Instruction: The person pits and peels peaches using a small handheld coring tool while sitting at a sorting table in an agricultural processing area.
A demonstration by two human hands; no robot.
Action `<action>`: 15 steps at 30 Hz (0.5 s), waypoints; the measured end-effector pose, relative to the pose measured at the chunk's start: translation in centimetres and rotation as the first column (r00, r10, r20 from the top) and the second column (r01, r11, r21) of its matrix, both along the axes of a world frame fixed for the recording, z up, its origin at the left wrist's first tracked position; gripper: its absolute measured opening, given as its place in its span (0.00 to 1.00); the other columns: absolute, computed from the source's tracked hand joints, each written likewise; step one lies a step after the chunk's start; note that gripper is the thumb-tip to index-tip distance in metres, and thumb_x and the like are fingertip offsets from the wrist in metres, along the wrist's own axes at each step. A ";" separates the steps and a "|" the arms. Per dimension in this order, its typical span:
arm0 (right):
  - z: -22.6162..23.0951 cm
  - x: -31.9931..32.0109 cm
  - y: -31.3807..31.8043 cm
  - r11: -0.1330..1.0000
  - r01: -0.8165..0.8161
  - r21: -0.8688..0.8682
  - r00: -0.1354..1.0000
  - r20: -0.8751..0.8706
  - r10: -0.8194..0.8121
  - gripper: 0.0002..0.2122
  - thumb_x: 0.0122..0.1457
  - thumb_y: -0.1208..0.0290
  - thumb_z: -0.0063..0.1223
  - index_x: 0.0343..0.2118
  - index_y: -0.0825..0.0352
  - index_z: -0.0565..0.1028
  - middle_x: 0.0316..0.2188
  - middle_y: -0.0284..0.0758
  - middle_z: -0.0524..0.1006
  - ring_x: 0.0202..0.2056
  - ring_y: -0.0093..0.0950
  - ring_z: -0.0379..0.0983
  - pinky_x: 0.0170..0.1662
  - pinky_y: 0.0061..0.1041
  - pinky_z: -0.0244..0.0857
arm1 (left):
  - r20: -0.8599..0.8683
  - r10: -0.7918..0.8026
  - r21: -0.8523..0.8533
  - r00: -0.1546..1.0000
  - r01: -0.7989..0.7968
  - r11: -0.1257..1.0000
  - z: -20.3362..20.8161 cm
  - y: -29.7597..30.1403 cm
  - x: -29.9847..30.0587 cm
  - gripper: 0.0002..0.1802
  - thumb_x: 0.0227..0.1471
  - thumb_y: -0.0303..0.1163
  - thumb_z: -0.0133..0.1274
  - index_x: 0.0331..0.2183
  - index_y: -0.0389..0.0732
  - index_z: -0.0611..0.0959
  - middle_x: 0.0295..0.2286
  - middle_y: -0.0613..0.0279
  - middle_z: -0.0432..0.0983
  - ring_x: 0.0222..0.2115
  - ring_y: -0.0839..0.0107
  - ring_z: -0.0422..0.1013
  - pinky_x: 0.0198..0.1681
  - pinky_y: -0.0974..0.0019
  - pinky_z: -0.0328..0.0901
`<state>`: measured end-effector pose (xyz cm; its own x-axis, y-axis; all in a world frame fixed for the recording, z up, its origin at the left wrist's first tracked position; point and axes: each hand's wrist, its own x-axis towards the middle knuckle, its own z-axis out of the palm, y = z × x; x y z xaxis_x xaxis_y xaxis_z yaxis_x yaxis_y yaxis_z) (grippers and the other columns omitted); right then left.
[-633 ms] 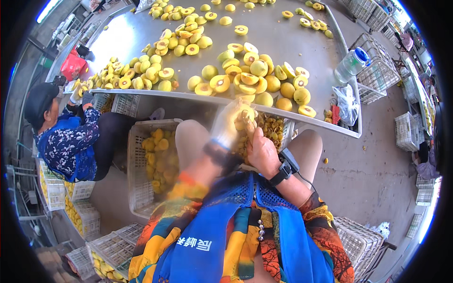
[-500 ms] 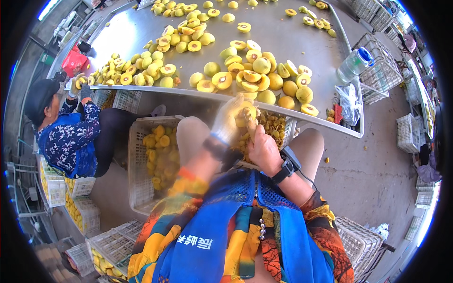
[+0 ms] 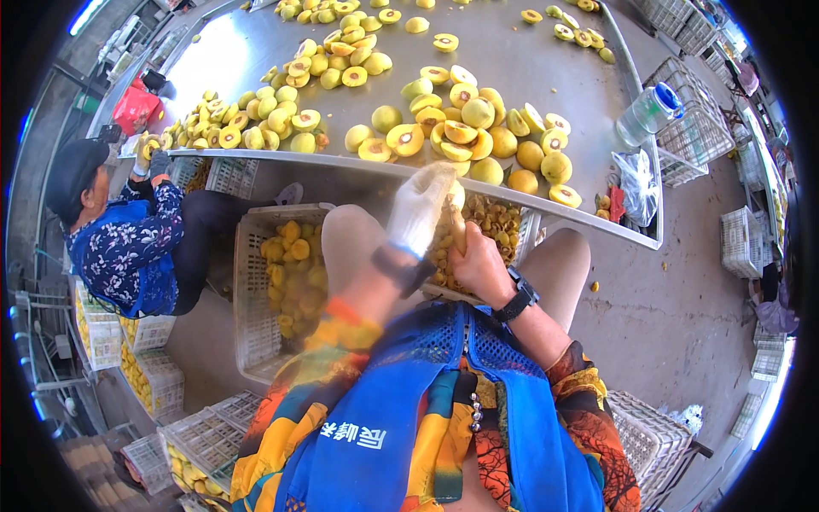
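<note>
My left hand [image 3: 420,209], in a white knit glove, is closed around a halved yellow peach [image 3: 458,197] just below the table's near edge. Only part of the fruit shows past the blurred glove. My bare right hand [image 3: 480,266] grips a slim tan-handled tool [image 3: 458,229] pointing up at the peach; its tip is hidden. Below both hands, a crate of pitted-out scraps [image 3: 485,224] stands between my knees. Closest on the metal table [image 3: 546,102] lies a pile of peach halves [image 3: 461,132], several with the brown pit cavity facing up.
Left of my knee stands a crate [image 3: 254,299] holding yellow peach pieces. A co-worker [image 3: 128,226] sits at the table's left, handling fruit. A plastic jug [image 3: 646,115] and a clear bag [image 3: 636,188] stand on the right corner. Stacked crates [image 3: 648,439] are behind me.
The left glove has turned over the peach half, so its cut face with the brown centre no longer shows. My right hand stays close beneath, with the tool still in it.
</note>
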<state>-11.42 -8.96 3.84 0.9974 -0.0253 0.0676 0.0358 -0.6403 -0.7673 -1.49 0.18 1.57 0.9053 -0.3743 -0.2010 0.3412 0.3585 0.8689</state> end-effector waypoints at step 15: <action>-6.2 -0.1 0.7 0.967 0.175 0.184 0.979 -0.134 -0.151 0.06 0.46 0.74 0.48 0.25 0.72 0.71 0.18 0.44 0.72 0.18 0.31 0.68 0.20 0.27 0.62 | 0.072 -0.068 0.129 0.995 0.059 0.990 -4.0 -0.4 1.3 0.12 0.51 0.35 0.51 0.27 0.35 0.79 0.18 0.66 0.71 0.16 0.78 0.65 0.18 0.74 0.59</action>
